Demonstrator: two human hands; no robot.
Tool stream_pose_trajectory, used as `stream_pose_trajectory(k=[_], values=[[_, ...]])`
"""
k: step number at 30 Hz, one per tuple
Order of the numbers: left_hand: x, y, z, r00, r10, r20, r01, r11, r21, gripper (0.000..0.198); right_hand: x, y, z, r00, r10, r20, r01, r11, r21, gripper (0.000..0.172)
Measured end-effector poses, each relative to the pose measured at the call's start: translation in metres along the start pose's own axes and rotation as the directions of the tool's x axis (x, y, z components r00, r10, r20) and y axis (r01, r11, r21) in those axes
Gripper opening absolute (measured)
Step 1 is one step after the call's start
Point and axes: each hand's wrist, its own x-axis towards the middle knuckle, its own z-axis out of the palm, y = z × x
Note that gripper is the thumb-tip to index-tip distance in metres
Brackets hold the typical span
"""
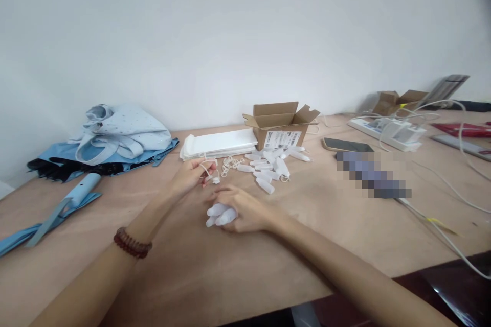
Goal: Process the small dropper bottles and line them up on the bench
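My left hand point(190, 176) pinches a thin white cord point(207, 168) in its fingertips, with a small white end piece hanging beside them. Just to the right and nearer to me, my right hand point(245, 209) is wrapped round several small translucent plastic bottles point(222, 213), their rounded ends pointing toward me. More such bottles lie in a loose pile point(264, 184) beyond my right hand, in front of the cardboard box. A heap of coiled white cord point(230, 164) rests between my left hand and that pile.
A stack of white packets point(222, 142) and an open cardboard box point(282, 130) stand at the back. Folded blue fabric point(126, 133) and a blue umbrella point(82, 189) lie left. To the right are a phone point(347, 145), a power strip point(387, 130), cables and a blurred-out object.
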Motion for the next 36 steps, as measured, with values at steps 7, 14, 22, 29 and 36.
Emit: stream_pose_trajectory(k=[7, 14, 22, 29, 36], values=[[0.055, 0.025, 0.009, 0.988, -0.037, 0.149, -0.076, 0.726, 0.684, 0.020, -0.004, 0.005, 0.000, 0.993, 0.108, -0.045, -0.110, 0.993, -0.047, 0.031], [0.088, 0.039, 0.020, 0.978, -0.077, 0.195, -0.142, 0.445, 0.884, 0.022, -0.005, 0.006, -0.001, 0.980, 0.191, -0.050, -0.195, 0.978, -0.072, 0.027], [0.070, 0.046, 0.009, 0.979, 0.027, 0.202, -0.202, 0.229, 0.952, 0.031, -0.008, 0.011, -0.012, 0.979, 0.166, -0.116, -0.181, 0.974, -0.134, 0.021], [0.029, 0.014, 0.002, 0.966, -0.130, 0.225, -0.182, 0.276, 0.944, 0.017, -0.014, 0.020, -0.031, 0.940, 0.265, -0.215, -0.294, 0.948, -0.120, 0.012], [0.037, 0.001, -0.006, 0.997, 0.021, 0.071, -0.074, 0.263, 0.962, 0.019, -0.019, 0.030, -0.043, 0.895, 0.292, -0.337, -0.345, 0.932, -0.110, 0.012]])
